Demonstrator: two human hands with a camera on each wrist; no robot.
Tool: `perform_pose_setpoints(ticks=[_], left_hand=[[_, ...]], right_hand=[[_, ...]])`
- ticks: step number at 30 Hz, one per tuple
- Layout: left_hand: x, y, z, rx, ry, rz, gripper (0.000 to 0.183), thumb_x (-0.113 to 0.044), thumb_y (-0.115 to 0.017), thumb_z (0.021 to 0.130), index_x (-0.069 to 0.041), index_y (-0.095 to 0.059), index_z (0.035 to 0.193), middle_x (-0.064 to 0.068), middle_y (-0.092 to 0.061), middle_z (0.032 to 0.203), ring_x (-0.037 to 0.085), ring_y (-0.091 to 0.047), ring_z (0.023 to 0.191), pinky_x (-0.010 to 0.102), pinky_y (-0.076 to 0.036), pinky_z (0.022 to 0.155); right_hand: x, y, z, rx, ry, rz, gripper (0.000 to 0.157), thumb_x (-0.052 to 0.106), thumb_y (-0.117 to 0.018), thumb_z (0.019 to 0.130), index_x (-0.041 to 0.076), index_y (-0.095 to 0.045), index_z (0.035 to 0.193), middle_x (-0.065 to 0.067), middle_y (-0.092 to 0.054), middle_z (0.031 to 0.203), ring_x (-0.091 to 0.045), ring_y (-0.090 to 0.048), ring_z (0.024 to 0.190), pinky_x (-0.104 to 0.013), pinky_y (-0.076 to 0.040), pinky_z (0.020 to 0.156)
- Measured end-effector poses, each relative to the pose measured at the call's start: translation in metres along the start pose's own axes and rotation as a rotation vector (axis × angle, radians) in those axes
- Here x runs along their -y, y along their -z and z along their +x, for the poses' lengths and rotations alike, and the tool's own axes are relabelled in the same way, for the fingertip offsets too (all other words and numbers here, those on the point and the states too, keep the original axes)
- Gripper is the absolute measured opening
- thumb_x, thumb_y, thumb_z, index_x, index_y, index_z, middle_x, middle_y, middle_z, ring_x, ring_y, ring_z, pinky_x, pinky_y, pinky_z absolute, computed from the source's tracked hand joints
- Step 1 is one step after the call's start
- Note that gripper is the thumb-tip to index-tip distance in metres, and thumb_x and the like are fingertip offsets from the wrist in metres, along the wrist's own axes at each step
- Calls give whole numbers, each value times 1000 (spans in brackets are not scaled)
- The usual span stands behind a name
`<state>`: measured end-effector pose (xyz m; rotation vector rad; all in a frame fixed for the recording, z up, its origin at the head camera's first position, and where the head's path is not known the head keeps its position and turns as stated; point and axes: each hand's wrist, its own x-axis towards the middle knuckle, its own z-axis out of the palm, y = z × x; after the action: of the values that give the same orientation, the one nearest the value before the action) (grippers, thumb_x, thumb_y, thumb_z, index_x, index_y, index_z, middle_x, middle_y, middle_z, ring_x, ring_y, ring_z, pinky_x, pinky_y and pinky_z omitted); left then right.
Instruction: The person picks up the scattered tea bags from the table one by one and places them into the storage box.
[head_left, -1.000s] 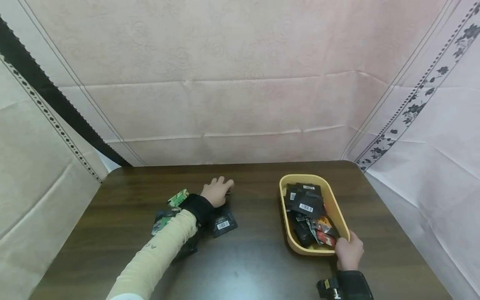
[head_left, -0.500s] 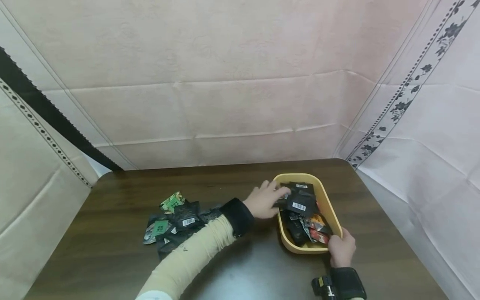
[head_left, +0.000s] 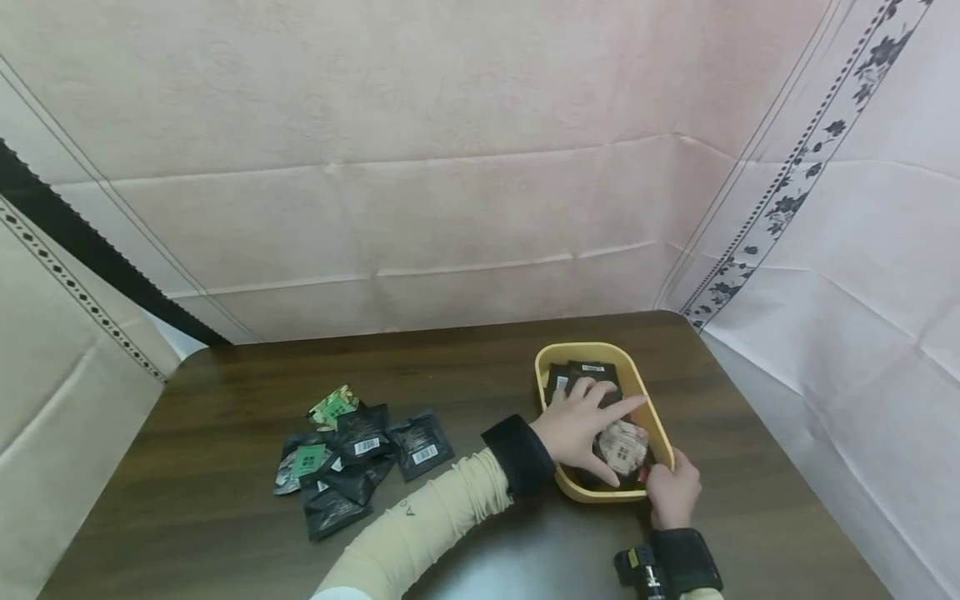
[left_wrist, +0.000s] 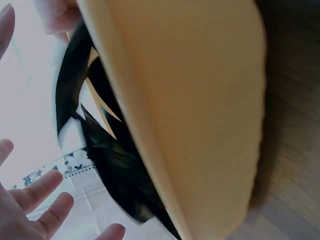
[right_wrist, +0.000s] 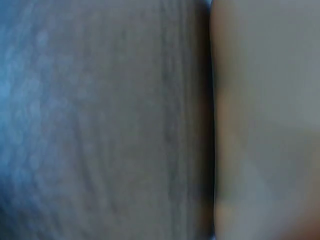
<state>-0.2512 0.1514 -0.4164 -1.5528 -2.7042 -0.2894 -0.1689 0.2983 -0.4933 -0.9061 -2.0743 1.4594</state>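
Observation:
In the head view my left hand [head_left: 579,427] is above the yellow plastic basket [head_left: 658,425], its fingers and thumb spread apart. Beneath it a packet with a pale printed face [head_left: 624,447] lies on the small black packets [head_left: 592,368] inside. My right hand [head_left: 673,492] grips the basket's rim at the near right corner. Seen from the left wrist, spread fingers [left_wrist: 42,200] stand apart from the dark packets [left_wrist: 120,165] showing over the basket wall [left_wrist: 200,110]. The right wrist view is too blurred to show that hand's grip.
Several black packets [head_left: 363,437] lie heaped on the left of the brown wooden table [head_left: 480,367]. Among them are a green-and-yellow packet [head_left: 333,407] and one with a green label [head_left: 307,458]. Pale cloth [head_left: 450,208] hangs behind the table.
My left hand has moved right from the heap to above the basket. The dark packet it carried half a second ago is out of its fingers. My right hand keeps hold of the rim.

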Motion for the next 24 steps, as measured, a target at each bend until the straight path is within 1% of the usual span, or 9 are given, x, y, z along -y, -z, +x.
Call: perform_pose_setpoints(ticks=[3, 5, 6, 9, 12, 15, 18, 21, 24], left_hand=[[8, 2, -8, -12, 16, 25, 110, -69, -67, 59, -38, -8, 145, 3, -24, 142, 23, -23, 127, 48, -36, 93], [14, 3, -14, -26, 24, 27, 108, -70, -66, 60, -37, -8, 145, 3, -25, 143, 24, -24, 127, 48, -37, 91], [17, 3, -18, -33, 27, 23, 107, -69, -66, 61, -37, -8, 145, 3, -26, 142, 24, -25, 126, 47, -37, 91], [31, 3, -28, -56, 35, -1, 103, -62, -69, 65, -34, -11, 146, 5, -30, 140, 23, -29, 123, 43, -39, 89], [50, 1, -41, -73, 63, -30, 98, -49, -73, 70, -31, -14, 146, 7, -36, 134, 22, -35, 115, 37, -41, 84], [70, 0, -56, -60, 107, -40, 95, -38, -75, 72, -28, -16, 146, 9, -40, 128, 22, -38, 109, 31, -44, 75], [88, 0, -72, -38, 150, -29, 95, -30, -76, 72, -25, -17, 146, 10, -41, 126, 23, -39, 107, 26, -44, 66], [105, -2, -89, -28, 187, -32, 94, -27, -77, 71, -23, -20, 146, 12, -41, 125, 25, -40, 106, 26, -43, 60], [124, -8, -107, -18, 228, -30, 92, -27, -77, 70, -21, -25, 144, 13, -41, 125, 28, -42, 106, 30, -44, 60]], right_hand=[[2, -2, 0, 12, -16, -2, 46, -10, -34, 73, -15, -51, 115, -29, -54, 90, -31, -51, 70, -25, -39, 51], [2, -3, 1, 19, -20, -16, 48, -10, -33, 73, -16, -49, 117, -31, -53, 96, -35, -49, 78, -25, -39, 54], [3, -3, 1, 30, -32, -19, 49, -10, -33, 73, -16, -47, 120, -31, -51, 101, -37, -48, 83, -25, -39, 55], [3, -4, 1, 48, -58, -3, 50, -10, -32, 73, -17, -44, 122, -33, -48, 105, -41, -46, 88, -27, -38, 57], [2, -6, 1, 55, -77, 10, 52, -10, -31, 73, -17, -43, 123, -33, -47, 109, -41, -44, 91, -31, -39, 61], [2, -6, 0, 40, -85, 11, 52, -9, -30, 73, -16, -43, 123, -32, -47, 108, -40, -44, 90, -34, -41, 61], [2, -6, 0, 26, -102, 27, 53, -9, -30, 73, -16, -42, 125, -32, -47, 110, -39, -44, 90, -30, -41, 55], [2, -6, 1, 18, -118, 40, 54, -9, -30, 74, -15, -41, 126, -31, -46, 109, -39, -45, 88, -28, -39, 51], [1, -7, 1, 23, -112, 32, 53, -10, -30, 74, -16, -41, 126, -31, -46, 108, -39, -46, 86, -25, -37, 49]])
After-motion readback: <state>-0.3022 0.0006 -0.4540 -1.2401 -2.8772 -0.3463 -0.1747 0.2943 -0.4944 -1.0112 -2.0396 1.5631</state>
